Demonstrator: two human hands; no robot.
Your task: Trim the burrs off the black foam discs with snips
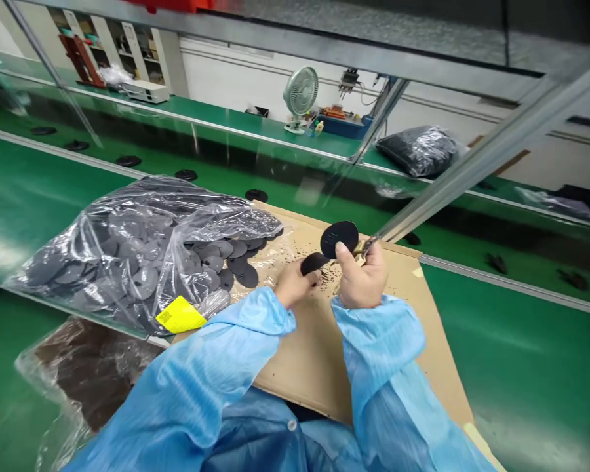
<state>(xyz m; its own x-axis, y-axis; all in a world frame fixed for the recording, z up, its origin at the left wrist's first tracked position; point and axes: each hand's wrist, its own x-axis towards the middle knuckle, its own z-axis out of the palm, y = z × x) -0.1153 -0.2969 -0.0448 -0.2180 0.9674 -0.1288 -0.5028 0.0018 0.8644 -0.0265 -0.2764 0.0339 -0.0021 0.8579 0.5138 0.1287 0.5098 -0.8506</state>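
Observation:
My left hand [297,284] is closed on a black disc [313,263] over the cardboard sheet [305,367]. Just to the right, my right hand [362,278] pinches a second, larger-looking black disc [339,239] between thumb and fingers. A metal tool [368,245], partly hidden by the fingers, also sits in my right hand. Small black scraps [327,278] lie scattered on the cardboard beneath both hands. To the left, a clear plastic bag [142,216] lies open toward the cardboard, full of black discs [246,275], with a yellow label [180,315] near its front edge.
A slanting metal post [447,157] rises close behind my right hand. Beyond the cardboard runs a green conveyor [216,177] carrying several black discs. A fan [301,95], a blue tray [341,126] and a filled bag [417,149] stand on the far shelf.

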